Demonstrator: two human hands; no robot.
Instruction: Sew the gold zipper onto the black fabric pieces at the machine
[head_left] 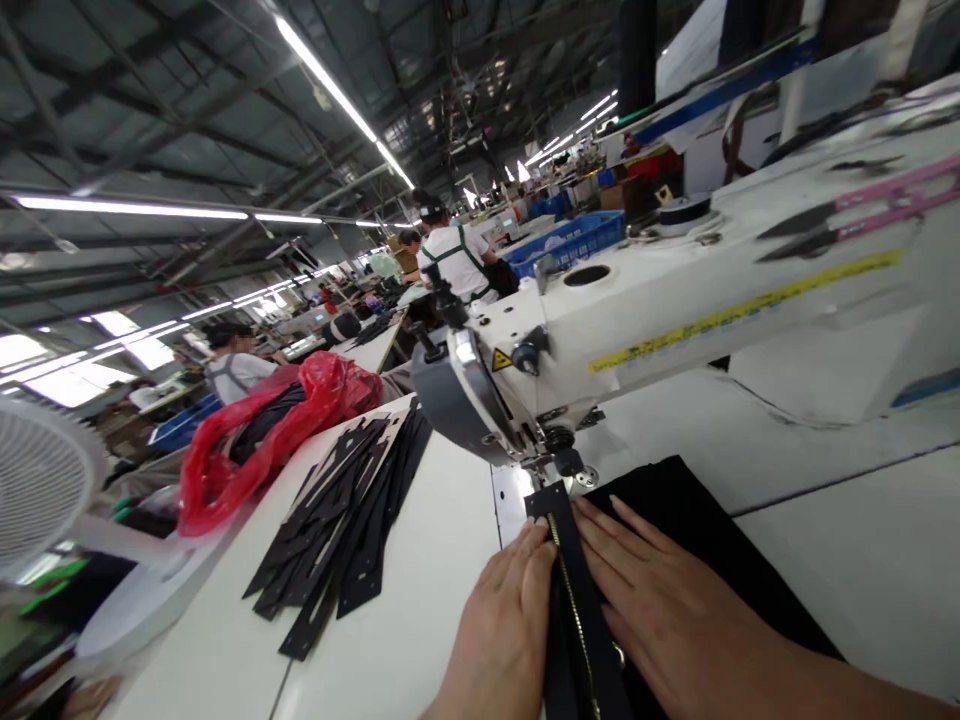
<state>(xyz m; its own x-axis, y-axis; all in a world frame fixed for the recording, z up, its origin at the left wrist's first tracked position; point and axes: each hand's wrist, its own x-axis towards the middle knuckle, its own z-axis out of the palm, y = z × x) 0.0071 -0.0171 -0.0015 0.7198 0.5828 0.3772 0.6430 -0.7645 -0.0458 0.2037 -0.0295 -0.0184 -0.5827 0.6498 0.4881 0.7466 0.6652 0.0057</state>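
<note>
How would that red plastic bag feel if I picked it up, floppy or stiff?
Probably floppy: the red plastic bag is crumpled and creased. It might have some weight, since dark material shows inside. That could slip out if tipped, because the bag looks open.

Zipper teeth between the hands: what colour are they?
The zipper teeth are gold, seen best in the head view.

Bare hands side by side, palms down: L hand (510, 610), fingers bunched and slightly bent, points fwd; R hand (652, 590), flat w/ fingers extended, one spread from the rest, angles fwd and L. Bare R forearm (817, 675) enters lower R; L wrist (476, 695) is at btm. edge.
</note>
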